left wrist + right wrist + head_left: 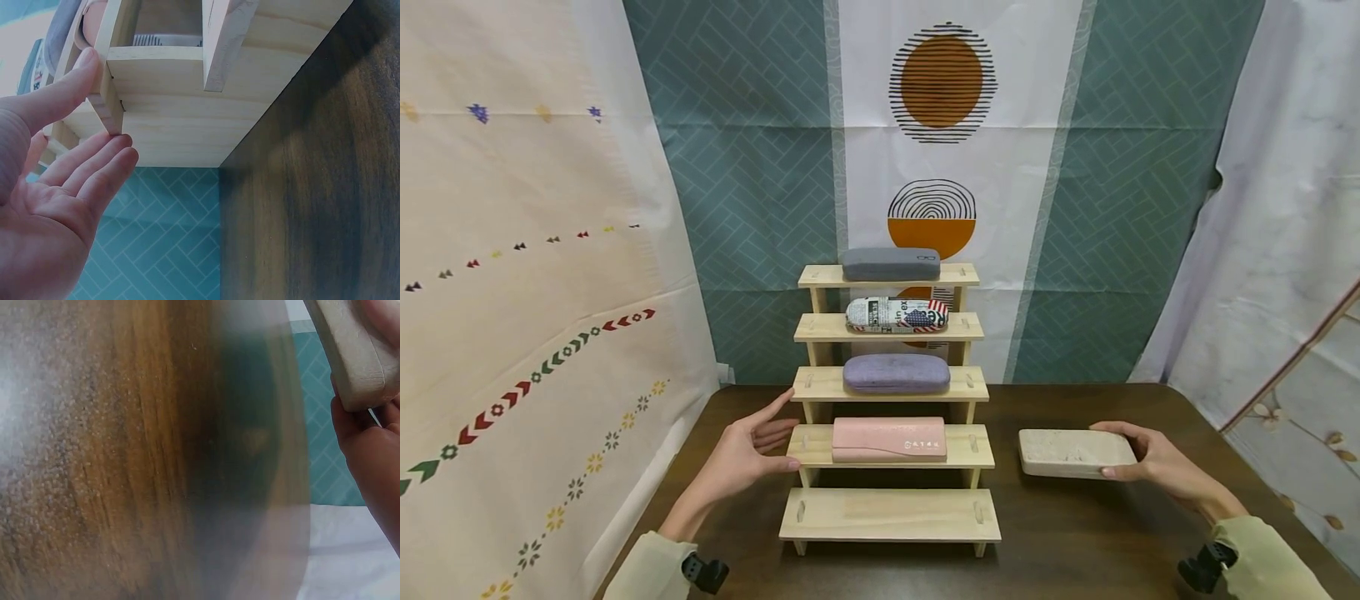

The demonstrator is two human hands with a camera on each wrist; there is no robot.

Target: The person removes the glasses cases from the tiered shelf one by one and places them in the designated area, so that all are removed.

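My right hand (1172, 471) grips the right end of a cream glasses case (1075, 454), thumb on the near side and fingers behind. The case looks raised off the table, right of a stepped wooden rack (887, 515). My left hand (741, 454) is at the rack's left side with fingers extended, the thumb touching the end of the second step from the bottom. On that step lies a pink glasses case (889, 440). Higher up, one per step, are a purple case (897, 373), a newspaper-print case (897, 315) and a grey case (891, 264). The bottom step is bare.
The rack stands on a dark brown table (1075, 550). Behind it hangs a green and white patterned cloth (760, 208). Pale cloths hang on the left (550, 250) and right (1262, 250) sides.
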